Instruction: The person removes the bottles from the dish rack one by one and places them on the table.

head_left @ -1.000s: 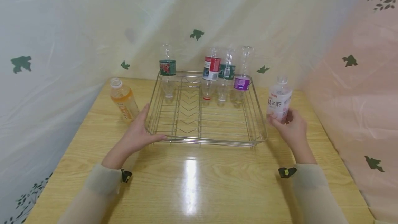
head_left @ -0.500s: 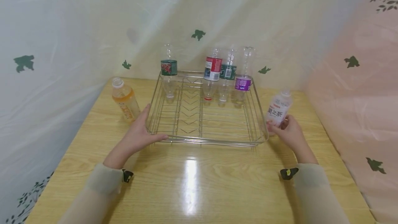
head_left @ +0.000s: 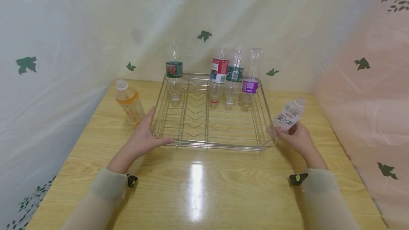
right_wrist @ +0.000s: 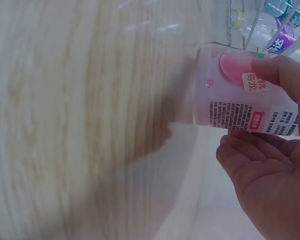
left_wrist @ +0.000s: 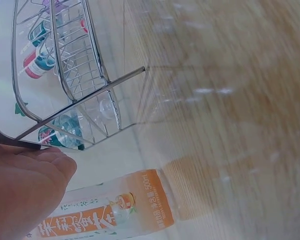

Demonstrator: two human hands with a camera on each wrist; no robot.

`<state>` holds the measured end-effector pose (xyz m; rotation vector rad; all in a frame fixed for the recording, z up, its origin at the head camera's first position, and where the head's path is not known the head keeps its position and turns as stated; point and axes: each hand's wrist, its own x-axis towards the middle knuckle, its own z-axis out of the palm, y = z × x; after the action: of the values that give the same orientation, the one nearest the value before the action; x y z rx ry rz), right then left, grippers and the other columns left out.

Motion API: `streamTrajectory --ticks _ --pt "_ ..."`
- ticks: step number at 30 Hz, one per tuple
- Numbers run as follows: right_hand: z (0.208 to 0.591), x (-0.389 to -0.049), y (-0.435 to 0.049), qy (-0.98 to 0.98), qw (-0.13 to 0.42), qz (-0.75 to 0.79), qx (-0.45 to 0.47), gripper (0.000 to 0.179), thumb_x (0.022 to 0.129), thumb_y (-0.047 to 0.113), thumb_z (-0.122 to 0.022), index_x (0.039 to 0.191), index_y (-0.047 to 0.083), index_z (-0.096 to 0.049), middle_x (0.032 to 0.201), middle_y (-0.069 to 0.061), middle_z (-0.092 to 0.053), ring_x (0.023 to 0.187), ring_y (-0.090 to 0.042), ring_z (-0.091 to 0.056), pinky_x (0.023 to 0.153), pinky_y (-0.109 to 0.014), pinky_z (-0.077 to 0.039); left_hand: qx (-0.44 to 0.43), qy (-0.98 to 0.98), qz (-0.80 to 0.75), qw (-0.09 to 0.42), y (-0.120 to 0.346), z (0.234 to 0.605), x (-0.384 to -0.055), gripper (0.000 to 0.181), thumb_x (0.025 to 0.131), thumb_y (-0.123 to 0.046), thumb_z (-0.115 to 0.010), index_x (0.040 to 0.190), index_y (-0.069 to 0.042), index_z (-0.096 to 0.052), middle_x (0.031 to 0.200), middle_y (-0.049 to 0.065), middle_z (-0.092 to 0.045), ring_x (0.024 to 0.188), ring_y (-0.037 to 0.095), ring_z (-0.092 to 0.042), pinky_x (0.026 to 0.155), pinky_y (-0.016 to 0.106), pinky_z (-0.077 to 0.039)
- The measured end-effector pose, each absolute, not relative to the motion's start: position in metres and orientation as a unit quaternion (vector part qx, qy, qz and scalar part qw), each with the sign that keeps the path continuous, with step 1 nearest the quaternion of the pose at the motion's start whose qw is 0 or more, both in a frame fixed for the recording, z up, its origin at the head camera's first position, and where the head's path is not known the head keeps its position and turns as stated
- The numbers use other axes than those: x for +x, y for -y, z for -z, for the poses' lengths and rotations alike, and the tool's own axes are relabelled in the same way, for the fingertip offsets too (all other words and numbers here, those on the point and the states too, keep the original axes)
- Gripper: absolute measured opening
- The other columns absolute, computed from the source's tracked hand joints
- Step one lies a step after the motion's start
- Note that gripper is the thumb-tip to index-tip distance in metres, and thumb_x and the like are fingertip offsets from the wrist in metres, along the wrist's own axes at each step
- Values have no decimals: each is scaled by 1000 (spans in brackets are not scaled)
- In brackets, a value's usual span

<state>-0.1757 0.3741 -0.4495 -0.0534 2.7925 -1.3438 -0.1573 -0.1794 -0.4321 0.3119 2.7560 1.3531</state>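
On the wood-grain surface [head_left: 236,187], a wire rack [head_left: 207,145] bears inverted bottles [head_left: 219,71] toward twelve o'clock, apparently propped by its wires. At its three o'clock, the right hand [head_left: 299,139] pinches a tilted pink bottle [head_left: 288,116]; at eight, the left hand [head_left: 140,139], spread wide, seemingly steadies the rack.

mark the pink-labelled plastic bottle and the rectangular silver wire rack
Pink-labelled plastic bottle [right_wrist: 237,95], right wrist view, on its label
Rectangular silver wire rack [head_left: 206,144], head view, on its front rim
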Motion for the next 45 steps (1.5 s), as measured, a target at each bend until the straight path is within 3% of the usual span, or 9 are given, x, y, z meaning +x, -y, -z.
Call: streamTrajectory --ticks 3,6,9,15,18,23,35,45 --pt "448 -172 -378 -900 23 435 -14 81 92 38 -78 153 3 -36 155 -24 -37 144 -45 -29 113 -63 -28 99 -890 -444 33 178 433 -156 142 65 -62 -89 164 -13 -1 167 15 -8 149 41 -16 117 62 -20" --pt "442 -167 -380 -898 15 440 1 90 91 39 -79 157 5 -29 164 -21 -18 149 -45 -12 114 -70 -16 100 -886 -451 37 176 434 -156 142 65 -63 -89 164 -12 -1 168 14 -8 150 40 -16 117 61 -20" --pt "434 -164 -380 -893 -9 450 13 96 92 37 -77 161 4 -19 166 -20 -10 150 -43 -8 117 -65 -13 103 -885 -452 34 176 435 -156 140 66 -61 -90 164 -11 -2 167 15 -9 150 39 -16 118 60 -19" --pt "414 -164 -379 -872 -61 485 5 95 95 26 -75 163 8 -12 167 -13 -12 152 -28 -8 122 -46 -8 106 -893 -437 28 176 435 -158 142 65 -62 -89 164 -12 -1 167 16 -9 150 40 -16 118 60 -19" --pt "400 -163 -374 -871 -66 486 10 98 95 29 -75 164 10 -9 167 -11 -10 152 -25 -8 122 -41 -9 109 -893 -436 30 177 434 -158 143 65 -63 -89 164 -12 0 167 16 -9 150 41 -16 117 61 -19" --pt "383 -161 -363 -879 -70 471 32 104 92 38 -77 165 14 -8 168 -7 -8 152 -21 -9 122 -40 -11 108 -892 -438 33 177 433 -158 142 66 -62 -89 164 -10 0 167 17 -8 150 40 -16 118 60 -19" --pt "354 -158 -344 -892 -129 432 24 98 91 37 -78 164 20 -16 167 4 -15 151 -12 -14 121 -35 -16 99 -891 -442 27 179 431 -157 140 67 -60 -90 164 -13 -1 167 16 -10 149 41 -18 117 61 -21" --pt "341 -156 -333 -891 -149 428 9 93 91 33 -79 163 21 -22 166 3 -21 150 -11 -18 120 -30 -19 101 -890 -445 26 179 431 -158 140 67 -61 -90 164 -13 -1 167 15 -10 149 39 -18 117 60 -20"
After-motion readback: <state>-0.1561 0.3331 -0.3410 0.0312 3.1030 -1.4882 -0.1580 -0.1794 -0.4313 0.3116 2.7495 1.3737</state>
